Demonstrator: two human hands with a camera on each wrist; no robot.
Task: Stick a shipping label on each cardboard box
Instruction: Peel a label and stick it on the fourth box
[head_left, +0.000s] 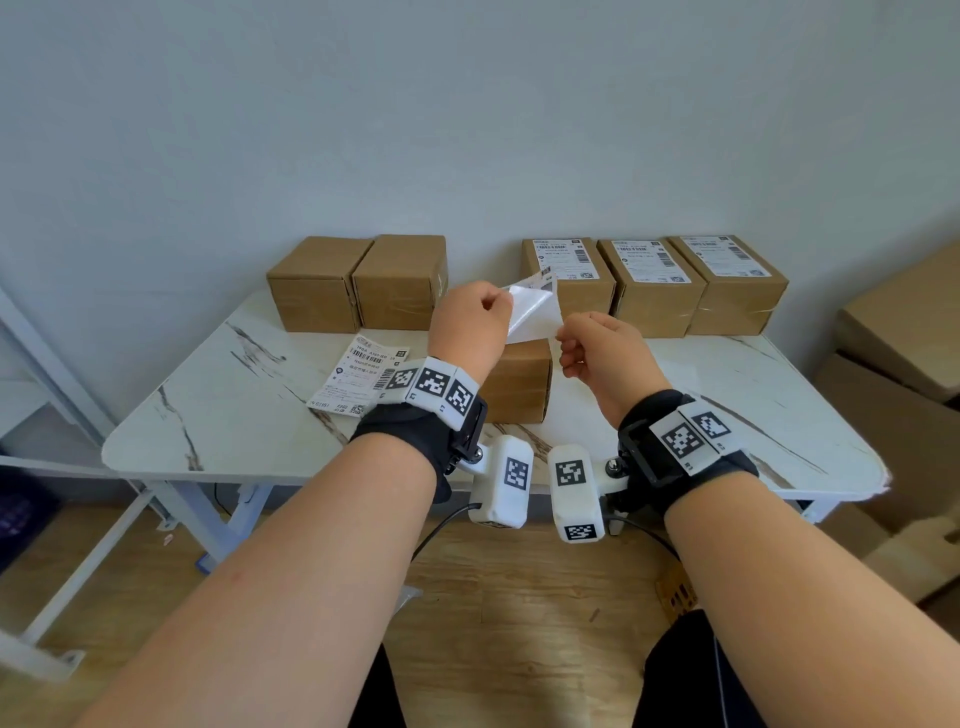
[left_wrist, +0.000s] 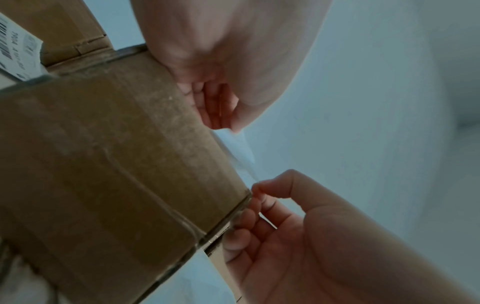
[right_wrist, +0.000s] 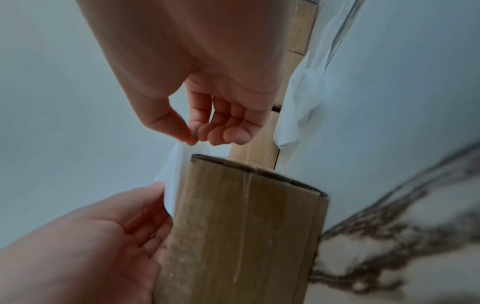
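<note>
My left hand pinches the upper left corner of a shipping label, and my right hand pinches its lower right corner. The sheet hangs in the air between them, its glossy white side towards me and print showing along the top edge. Right under it stands a plain cardboard box near the table's middle. In the left wrist view my left hand holds the white label beside the box. In the right wrist view my right hand nips the label above the box.
Two unlabelled boxes stand at the back left. Three labelled boxes stand at the back right. A spare label lies on the marble table. Crumpled white backing paper lies to the right. Large cartons stand beside the table.
</note>
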